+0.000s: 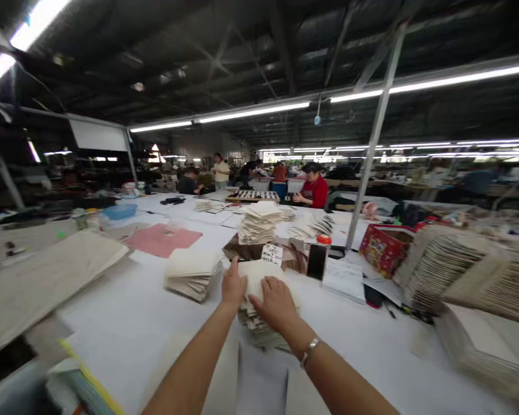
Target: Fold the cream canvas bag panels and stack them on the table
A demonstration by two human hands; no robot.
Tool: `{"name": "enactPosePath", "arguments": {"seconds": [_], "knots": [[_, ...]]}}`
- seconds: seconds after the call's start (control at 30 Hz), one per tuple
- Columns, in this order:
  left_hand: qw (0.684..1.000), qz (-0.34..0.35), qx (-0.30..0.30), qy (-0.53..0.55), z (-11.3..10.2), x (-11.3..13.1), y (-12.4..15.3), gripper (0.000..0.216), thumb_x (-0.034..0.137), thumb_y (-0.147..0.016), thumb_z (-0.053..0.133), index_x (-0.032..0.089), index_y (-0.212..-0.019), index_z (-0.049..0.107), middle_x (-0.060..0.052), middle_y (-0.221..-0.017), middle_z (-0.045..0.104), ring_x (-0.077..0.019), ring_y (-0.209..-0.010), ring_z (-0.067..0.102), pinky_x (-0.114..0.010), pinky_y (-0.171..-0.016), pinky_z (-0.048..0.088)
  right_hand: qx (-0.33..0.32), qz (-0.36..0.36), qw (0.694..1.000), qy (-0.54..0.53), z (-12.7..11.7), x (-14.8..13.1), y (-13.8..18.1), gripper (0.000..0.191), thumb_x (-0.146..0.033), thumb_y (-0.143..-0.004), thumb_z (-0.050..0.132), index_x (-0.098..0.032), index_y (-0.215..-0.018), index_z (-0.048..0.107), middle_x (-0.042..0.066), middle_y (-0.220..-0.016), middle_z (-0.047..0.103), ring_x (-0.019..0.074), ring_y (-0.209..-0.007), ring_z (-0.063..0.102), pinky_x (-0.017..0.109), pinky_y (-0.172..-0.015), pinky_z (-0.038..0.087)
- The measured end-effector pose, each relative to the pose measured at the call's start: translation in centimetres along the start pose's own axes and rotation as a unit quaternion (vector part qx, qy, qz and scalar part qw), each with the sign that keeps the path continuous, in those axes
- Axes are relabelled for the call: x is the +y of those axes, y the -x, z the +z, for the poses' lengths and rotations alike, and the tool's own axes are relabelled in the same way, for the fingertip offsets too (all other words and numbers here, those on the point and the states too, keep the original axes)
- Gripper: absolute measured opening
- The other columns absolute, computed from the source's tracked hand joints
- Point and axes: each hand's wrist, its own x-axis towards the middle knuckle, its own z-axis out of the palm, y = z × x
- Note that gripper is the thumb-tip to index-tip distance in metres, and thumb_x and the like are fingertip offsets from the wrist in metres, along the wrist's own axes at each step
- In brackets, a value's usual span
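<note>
Head view looks down on a white table (125,323), where both hands rest on a pile of cream pieces (254,272) just in front of the person. The left hand (233,286) lies along the pile's left edge, fingers straight and loose, gripping nothing. The right hand (277,304) lies flat on top, fingers spread and unclenched, with a metal bracelet (310,349) at the wrist. Just beyond the pile stands a small handwritten card (271,254), and behind that a taller pile (259,223). A lower pile (192,275) sits near the left hand, a pink sheet (164,239) farther off. To the right are a red box (384,249) and a metal post (374,141); a worker in red (315,188) sits at the far end
</note>
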Motion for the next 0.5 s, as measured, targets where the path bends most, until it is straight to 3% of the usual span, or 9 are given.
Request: {"name": "enactPosePath", "arguments": {"seconds": [0.2,0.3,0.37,0.5], "knots": [[0.992,-0.055,-0.074,0.084,-0.7,1.6,-2.1,0.062,0.009,-0.062,0.060,0.012,-0.119,0.037,-0.012,-0.104,0.056,-0.0226,-0.096,0.052,-0.031,-0.082,0.038,0.005,0.034,0.999,0.004,0.1,0.2,0.7,0.055,-0.049,-0.077,0.041,-0.010,-0.117,0.044,0.015,-0.123,0.042,0.0254,-0.115,0.032,0.038,-0.097,0.019],[0.981,-0.060,-0.116,0.143,-0.6,3.3,-2.8,0.063,0.013,-0.065,0.060,0.015,-0.121,0.033,-0.005,-0.083,0.061,-0.0163,-0.069,0.057,-0.026,-0.064,0.043,0.009,0.057,0.998,-0.008,0.1,0.0,0.6,0.055,-0.047,-0.078,0.040,-0.010,-0.118,0.042,0.016,-0.125,0.040,0.0258,-0.118,0.029,0.040,-0.098,0.017],[0.967,-0.077,-0.141,0.200,-0.2,4.4,-2.9,0.061,0.019,-0.067,0.059,0.017,-0.121,0.031,0.002,-0.066,0.057,-0.0110,-0.050,0.051,-0.022,-0.050,0.041,0.006,0.073,0.997,-0.030,-0.5,-0.1,0.3,0.053,-0.047,-0.078,0.039,-0.010,-0.116,0.043,0.016,-0.124,0.042,0.0260,-0.117,0.031,0.040,-0.097,0.017],[0.932,-0.126,-0.174,0.292,0.0,5.5,-2.3,0.037,0.033,-0.069,0.059,0.013,-0.099,0.048,0.005,-0.055,0.049,-0.0060,-0.040,0.042,-0.017,-0.042,0.035,-0.042,0.118,0.987,-0.097,-2.7,-0.1,-0.9,0.060,-0.060,-0.072,0.038,-0.010,-0.100,0.053,0.016,-0.105,0.054,0.0273,-0.103,0.045,0.037,-0.088,0.030]]}}
